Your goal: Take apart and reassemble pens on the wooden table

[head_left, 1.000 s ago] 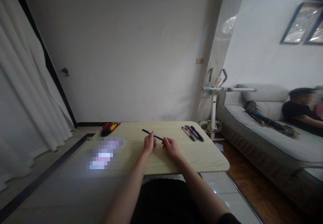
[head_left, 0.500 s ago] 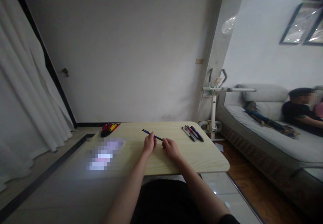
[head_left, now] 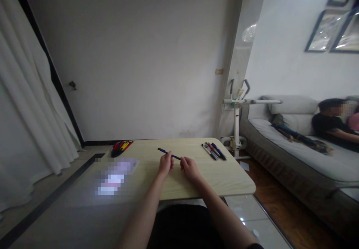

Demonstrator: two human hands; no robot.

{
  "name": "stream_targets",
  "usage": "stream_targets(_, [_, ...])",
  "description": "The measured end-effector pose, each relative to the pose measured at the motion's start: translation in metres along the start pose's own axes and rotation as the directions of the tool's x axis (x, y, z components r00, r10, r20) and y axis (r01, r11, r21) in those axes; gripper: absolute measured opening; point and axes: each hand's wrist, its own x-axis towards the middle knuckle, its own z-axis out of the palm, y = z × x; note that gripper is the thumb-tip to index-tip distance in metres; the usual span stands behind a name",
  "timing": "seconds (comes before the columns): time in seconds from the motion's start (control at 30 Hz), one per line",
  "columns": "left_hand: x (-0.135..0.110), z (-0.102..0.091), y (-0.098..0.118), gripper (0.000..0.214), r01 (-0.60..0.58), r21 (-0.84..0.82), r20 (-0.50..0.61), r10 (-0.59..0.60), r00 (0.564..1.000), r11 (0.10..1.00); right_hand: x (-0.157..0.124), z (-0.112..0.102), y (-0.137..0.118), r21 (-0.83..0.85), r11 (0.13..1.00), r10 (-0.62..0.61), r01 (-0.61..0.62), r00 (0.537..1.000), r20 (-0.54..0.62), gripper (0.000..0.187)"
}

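Observation:
A dark blue pen is held slantwise between my two hands, above the middle of the table. My left hand is closed around its middle, with the upper end sticking out to the left. My right hand pinches the lower right end, and the fingers cover the tip. To the right several pens lie side by side, blue, black, red and silver. At the far left corner rests a bunch of red, yellow and dark pens.
A blurred-out bright patch covers the table's left side. Behind the right corner stands white exercise equipment. A grey sofa with a person in black is at the right. White curtains hang at the left.
The view has tilted slightly, so the table sits a little lower in the picture. Both hands keep their hold on the pen, nearly unmoved.

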Motion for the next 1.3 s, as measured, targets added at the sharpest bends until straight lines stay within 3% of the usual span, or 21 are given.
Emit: stream_targets(1.3, [0.0014, -0.0016, -0.0035, 0.048, -0.04, 0.029, -0.007, 0.041, 0.999, 0.999, -0.001, -0.0009, 0.0005, -0.017, 1.0, -0.018, 0.018, 1.0, 0.011, 0.033])
